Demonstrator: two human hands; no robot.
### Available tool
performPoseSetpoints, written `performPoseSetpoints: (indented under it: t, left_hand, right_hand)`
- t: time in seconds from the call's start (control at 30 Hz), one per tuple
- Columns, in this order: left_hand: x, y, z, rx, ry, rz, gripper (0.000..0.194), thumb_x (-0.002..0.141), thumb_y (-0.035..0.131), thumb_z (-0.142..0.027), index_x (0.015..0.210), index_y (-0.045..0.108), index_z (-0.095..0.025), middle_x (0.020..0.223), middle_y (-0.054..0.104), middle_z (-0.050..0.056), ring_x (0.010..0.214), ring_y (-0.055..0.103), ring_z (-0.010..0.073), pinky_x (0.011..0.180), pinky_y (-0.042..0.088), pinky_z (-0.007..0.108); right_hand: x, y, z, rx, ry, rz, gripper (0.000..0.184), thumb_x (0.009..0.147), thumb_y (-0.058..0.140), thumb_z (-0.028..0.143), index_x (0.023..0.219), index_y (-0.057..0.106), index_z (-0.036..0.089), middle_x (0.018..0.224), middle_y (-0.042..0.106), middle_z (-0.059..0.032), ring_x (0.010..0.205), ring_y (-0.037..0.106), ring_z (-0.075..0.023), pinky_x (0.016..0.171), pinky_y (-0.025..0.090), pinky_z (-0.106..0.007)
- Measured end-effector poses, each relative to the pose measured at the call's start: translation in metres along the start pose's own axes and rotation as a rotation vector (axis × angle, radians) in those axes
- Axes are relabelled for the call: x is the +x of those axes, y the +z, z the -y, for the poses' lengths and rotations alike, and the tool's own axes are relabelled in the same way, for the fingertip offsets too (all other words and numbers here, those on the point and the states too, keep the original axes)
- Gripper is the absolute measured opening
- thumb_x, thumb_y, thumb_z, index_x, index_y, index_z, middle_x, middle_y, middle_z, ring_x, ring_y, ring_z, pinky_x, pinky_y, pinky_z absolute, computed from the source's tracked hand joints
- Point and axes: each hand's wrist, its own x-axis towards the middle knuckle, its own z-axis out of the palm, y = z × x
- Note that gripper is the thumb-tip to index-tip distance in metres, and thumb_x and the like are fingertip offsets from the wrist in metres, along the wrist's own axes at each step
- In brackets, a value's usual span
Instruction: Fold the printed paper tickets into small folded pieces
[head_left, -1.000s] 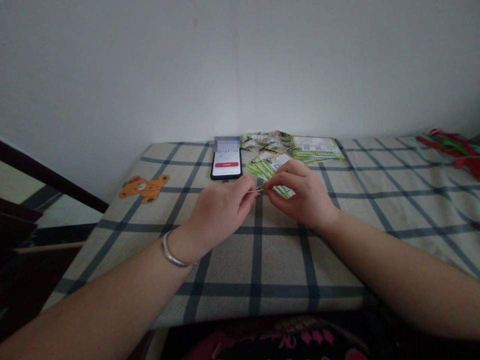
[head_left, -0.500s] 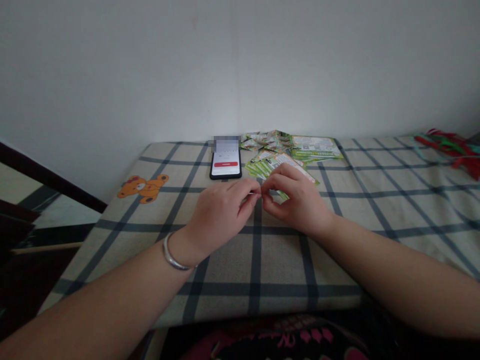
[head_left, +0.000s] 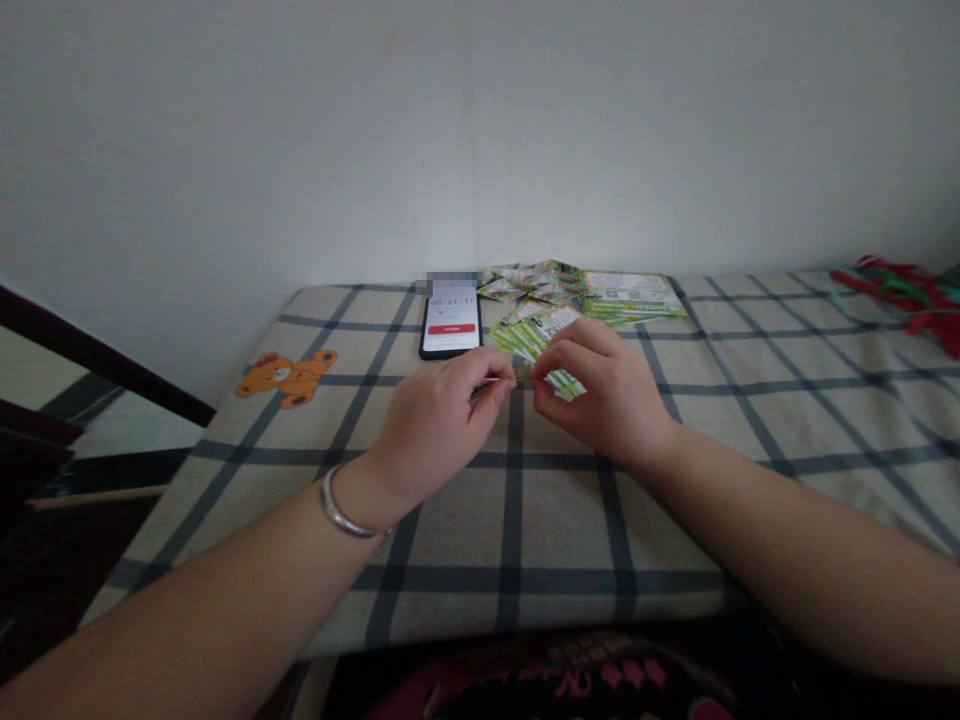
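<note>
My left hand (head_left: 446, 410), with a silver bangle on its wrist, pinches thumb against fingers above the middle of the table. Facing it, my right hand (head_left: 600, 390) pinches the same way. In the small gap between the fingertips shows a thin paper-like piece (head_left: 523, 374), mostly hidden by the fingers. Just beyond my right hand lie fanned green-and-white printed leaflets (head_left: 525, 330), partly covered by that hand. Behind them are several folded leaflets (head_left: 551, 280) and a flat stack of leaflets (head_left: 634, 293).
A phone (head_left: 451, 330) showing a timer lies left of the leaflets, close to the wall (head_left: 300, 150). An orange bear picture (head_left: 287, 378) is on the checked tablecloth (head_left: 562, 530) at left. Red and green cloth or cord (head_left: 915, 295) lies at the far right.
My fingertips were nearly touching and are now slightly apart, with the thin piece showing between them. My right hand has shifted a little to the right.
</note>
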Motion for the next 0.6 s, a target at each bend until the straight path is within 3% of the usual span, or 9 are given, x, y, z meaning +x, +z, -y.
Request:
performPoseSetpoints:
  t: [0.3, 0.47, 0.6]
  left_hand:
    - [-0.001, 0.0024, 0.0027, -0.016, -0.005, -0.017, 0.002, 0.09, 0.059, -0.019, 0.089, 0.06, -0.019, 0.082, 0.07, -0.002, 0.074, 0.066, 0.014, 0.066, 0.048, 0.024]
    - [-0.0024, 0.0033, 0.0007, -0.029, 0.002, -0.058, 0.007, 0.089, 0.062, -0.019, 0.09, 0.055, -0.02, 0.082, 0.067, -0.003, 0.076, 0.066, 0.0125, 0.066, 0.047, 0.023]
    - [-0.003, 0.0036, 0.0002, -0.012, -0.035, -0.069, 0.011, 0.089, 0.062, -0.021, 0.096, 0.053, -0.021, 0.085, 0.067, -0.002, 0.077, 0.067, 0.0133, 0.065, 0.047, 0.023]
  right_hand:
    - [0.0009, 0.0053, -0.0008, 0.345, 0.161, 0.035, 0.011, 0.076, 0.06, 0.012, 0.081, 0.055, 0.021, 0.079, 0.058, -0.0001, 0.072, 0.054, -0.0131, 0.066, 0.046, -0.027]
    - [-0.0011, 0.0094, 0.003, 0.438, 0.294, 0.071, 0.017, 0.077, 0.065, 0.02, 0.092, 0.057, 0.019, 0.078, 0.061, 0.0009, 0.067, 0.056, -0.0113, 0.062, 0.047, -0.026]
    - [-0.0015, 0.0098, 0.0026, 0.43, 0.299, 0.115, 0.005, 0.08, 0.063, 0.023, 0.08, 0.06, 0.019, 0.072, 0.062, 0.0008, 0.065, 0.056, -0.0113, 0.061, 0.046, -0.026]
